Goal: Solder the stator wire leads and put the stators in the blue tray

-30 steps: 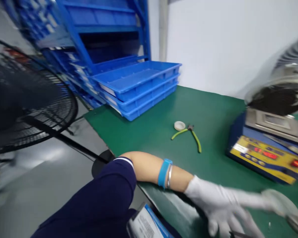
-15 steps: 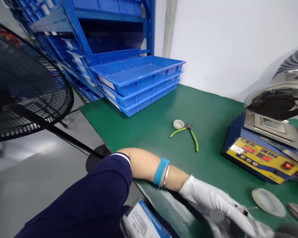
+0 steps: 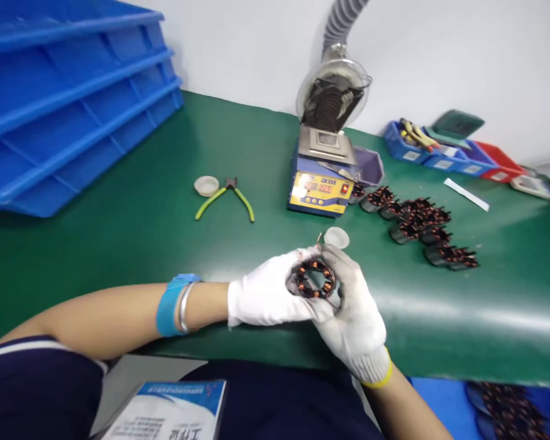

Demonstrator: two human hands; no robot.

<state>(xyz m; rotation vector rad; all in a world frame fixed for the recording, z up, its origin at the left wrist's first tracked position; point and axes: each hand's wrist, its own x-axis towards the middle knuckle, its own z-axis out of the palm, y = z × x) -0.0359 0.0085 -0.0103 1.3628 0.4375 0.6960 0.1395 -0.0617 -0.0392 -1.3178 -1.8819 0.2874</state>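
Note:
Between my gloved hands is a motor stator, a round black ring with copper windings [image 3: 330,282]. My left hand [image 3: 271,292], in a white glove, curls around its left side. The fingers of my right hand [image 3: 355,308], in a white glove with a yellow cuff edge, wrap its right side. A thin copper wire end sticks up beyond the fingertips. Just past the hands lies a small white round dish [image 3: 337,238]. Farther left, green-handled cutters [image 3: 231,184] lie spread beside another small white dish [image 3: 206,186].
A yellow-and-blue solder pot [image 3: 321,194] stands beyond my hands under a fume hose [image 3: 341,24]. Several stators [image 3: 407,229] cluster to its right. Blue trays [image 3: 87,116] are stacked at left. Tool bins [image 3: 449,160] line the back right. A blue crate [image 3: 433,397] holds more stators.
The view has swung right, bringing the solder pot nearer the middle and the stators into sight. Both hands now show around a stator; before, the left glove was blurred at the lower right.

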